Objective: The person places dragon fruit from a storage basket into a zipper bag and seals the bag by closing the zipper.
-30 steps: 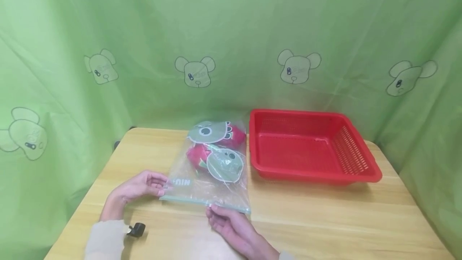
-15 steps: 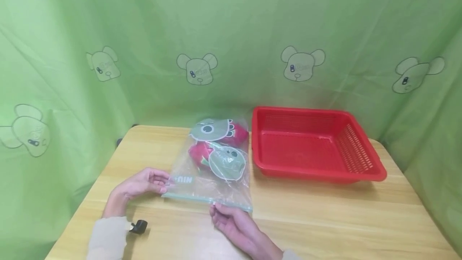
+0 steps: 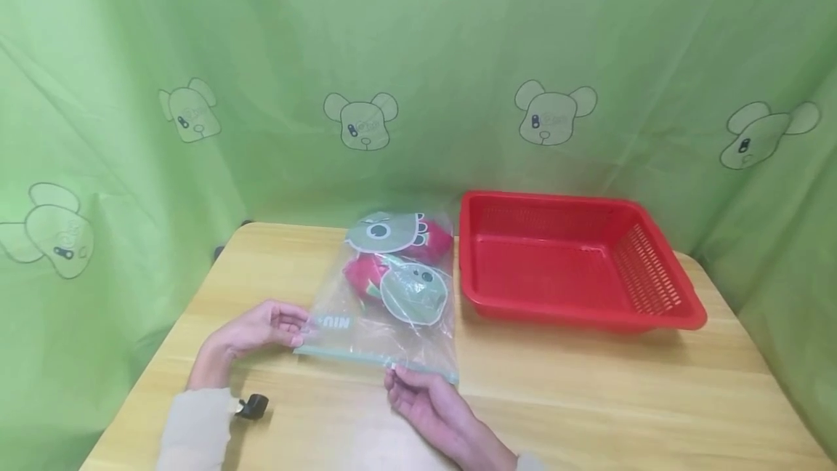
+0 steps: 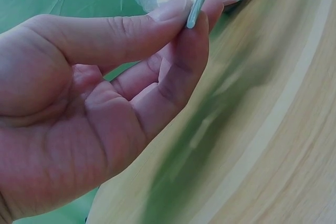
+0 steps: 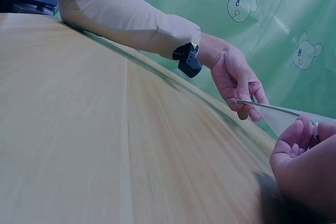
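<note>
A clear zip bag (image 3: 425, 340) with printed cartoon faces lies on the table in the head view. Inside are red things with green parts (image 3: 366, 273), partly hidden by the prints; their kind is unclear. My left hand (image 3: 268, 329) pinches the left corner of the bag's green seal strip (image 4: 198, 6) between thumb and fingers. With thumb and index finger my right hand (image 3: 428, 405) pinches the small white slider (image 5: 315, 131) on that strip, right of its middle. The strip is held slightly above the tabletop in the right wrist view.
A red plastic basket (image 3: 582, 322) with perforated sides stands right of the bag, nothing visible in it. The wooden table (image 3: 588, 413) is enclosed by a green curtain (image 3: 445, 35) with bear-head prints. A black wrist camera (image 3: 253, 406) sits on my left sleeve.
My right hand has moved slightly to the right along the seal strip with the slider. My left hand keeps its hold on the corner. The whole head view has shifted a little.
</note>
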### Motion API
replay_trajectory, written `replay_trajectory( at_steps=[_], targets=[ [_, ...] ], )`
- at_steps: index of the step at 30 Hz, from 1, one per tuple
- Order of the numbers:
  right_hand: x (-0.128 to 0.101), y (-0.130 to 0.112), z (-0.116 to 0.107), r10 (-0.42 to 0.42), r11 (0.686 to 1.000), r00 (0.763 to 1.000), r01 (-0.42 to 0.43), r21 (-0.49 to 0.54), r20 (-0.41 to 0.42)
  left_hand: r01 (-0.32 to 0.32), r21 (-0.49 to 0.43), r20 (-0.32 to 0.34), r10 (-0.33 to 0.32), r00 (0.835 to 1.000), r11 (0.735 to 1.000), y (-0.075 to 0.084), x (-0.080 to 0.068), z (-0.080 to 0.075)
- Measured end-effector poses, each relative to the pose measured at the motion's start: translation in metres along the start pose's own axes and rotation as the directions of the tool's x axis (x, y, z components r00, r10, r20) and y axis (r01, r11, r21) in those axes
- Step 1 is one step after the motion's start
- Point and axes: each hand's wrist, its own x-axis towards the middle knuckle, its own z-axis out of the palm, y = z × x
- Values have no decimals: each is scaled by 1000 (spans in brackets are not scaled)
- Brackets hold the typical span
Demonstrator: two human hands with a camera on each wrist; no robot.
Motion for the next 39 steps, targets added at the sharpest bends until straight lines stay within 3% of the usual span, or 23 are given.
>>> replay_trajectory(
  at_steps=[20,39],
  targets=[
    [-7,-7,-4,9,999,1000,-9,50,7,3,-14,1,-3,1000,1000,1,2,-1],
    [-19,-17,-18,-6,1000,1000,6,16,-14,-36,-28,4,36,999,999,-3,3,0]
  ],
)
